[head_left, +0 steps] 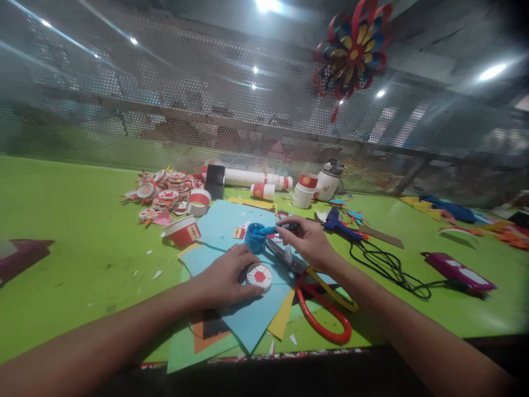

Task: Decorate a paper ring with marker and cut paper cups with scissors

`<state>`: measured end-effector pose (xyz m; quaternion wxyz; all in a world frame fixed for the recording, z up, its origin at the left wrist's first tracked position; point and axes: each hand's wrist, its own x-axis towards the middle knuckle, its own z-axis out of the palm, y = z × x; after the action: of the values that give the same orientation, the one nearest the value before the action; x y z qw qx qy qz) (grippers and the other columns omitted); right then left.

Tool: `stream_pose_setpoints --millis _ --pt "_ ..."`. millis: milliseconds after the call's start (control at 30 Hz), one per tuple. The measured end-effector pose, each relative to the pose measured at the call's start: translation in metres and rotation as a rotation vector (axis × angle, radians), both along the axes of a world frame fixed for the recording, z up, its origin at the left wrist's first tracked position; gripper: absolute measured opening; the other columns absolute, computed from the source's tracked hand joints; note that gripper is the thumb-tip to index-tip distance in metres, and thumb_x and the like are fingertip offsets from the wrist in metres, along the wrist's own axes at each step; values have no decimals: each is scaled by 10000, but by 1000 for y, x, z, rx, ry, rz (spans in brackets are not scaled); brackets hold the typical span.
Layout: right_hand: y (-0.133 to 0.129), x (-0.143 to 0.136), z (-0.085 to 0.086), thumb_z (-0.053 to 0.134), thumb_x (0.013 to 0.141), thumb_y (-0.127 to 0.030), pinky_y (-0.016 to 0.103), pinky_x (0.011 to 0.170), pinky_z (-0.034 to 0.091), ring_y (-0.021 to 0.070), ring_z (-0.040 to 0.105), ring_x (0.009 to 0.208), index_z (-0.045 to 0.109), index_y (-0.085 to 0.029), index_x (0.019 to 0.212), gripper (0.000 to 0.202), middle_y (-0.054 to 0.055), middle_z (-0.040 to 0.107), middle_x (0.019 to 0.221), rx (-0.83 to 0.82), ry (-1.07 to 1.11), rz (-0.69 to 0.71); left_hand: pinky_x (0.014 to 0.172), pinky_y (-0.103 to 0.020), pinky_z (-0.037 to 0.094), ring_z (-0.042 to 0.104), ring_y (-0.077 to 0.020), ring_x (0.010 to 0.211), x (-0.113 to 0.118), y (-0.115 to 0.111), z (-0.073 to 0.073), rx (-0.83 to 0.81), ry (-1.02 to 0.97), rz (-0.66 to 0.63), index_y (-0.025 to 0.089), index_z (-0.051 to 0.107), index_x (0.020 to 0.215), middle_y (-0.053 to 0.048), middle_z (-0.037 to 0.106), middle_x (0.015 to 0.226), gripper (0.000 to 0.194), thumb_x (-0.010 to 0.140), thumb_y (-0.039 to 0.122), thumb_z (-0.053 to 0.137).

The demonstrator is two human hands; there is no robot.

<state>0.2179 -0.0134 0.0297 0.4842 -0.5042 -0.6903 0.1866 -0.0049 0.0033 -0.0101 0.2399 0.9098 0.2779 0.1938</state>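
My left hand [225, 275] rests on the light blue paper [256, 320], its thumb and fingers curled round a small white disc [265, 284] with a red centre patch and bluish specks at its edge. Between the fingertips of my right hand [308, 240] is a dark-handled paintbrush [270, 230], its end coated in blue. The brush tip reaches into the mouth of a small blue paint pot [255, 242], which stands on the paper beyond the disc. Large scissors [324, 325] with one red and one yellow handle loop lie partly under my right hand.
Decorated discs [169, 193] are heaped at the back left. Around the paper stand a cut red-and-white cup [182, 230] and stacked cups [303, 193]. A blue glue gun [341, 225] lies right, its black cable near a purple power strip [458, 270]. A mesh screen [231, 116] stands behind.
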Motion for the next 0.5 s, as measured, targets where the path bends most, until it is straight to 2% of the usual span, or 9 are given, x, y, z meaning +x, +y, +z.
stream_pose_setpoints --millis 167,300,500 --pt "-6 12 18 667 792 -356 270 539 494 141 614 570 706 -156 902 231 49 716 767 -23 -132 76 851 -402 458 518 -257 981 1 0 1 -4 -2 -3 173 611 1119 -95 542 1065 470 771 480 683" --pt "-6 13 24 685 779 -345 274 572 510 142 631 604 717 -157 889 219 61 729 817 -31 -179 104 852 -394 460 517 -252 986 0 0 -2 14 -16 -7 182 611 1116 -89 541 1062 455 775 475 682" --pt "-2 9 23 633 816 -387 247 456 473 126 577 489 673 -121 882 277 13 645 577 -27 -125 60 847 -392 464 518 -247 978 0 1 -3 27 -36 -16 192 615 1102 -84 549 1056 448 770 484 686"
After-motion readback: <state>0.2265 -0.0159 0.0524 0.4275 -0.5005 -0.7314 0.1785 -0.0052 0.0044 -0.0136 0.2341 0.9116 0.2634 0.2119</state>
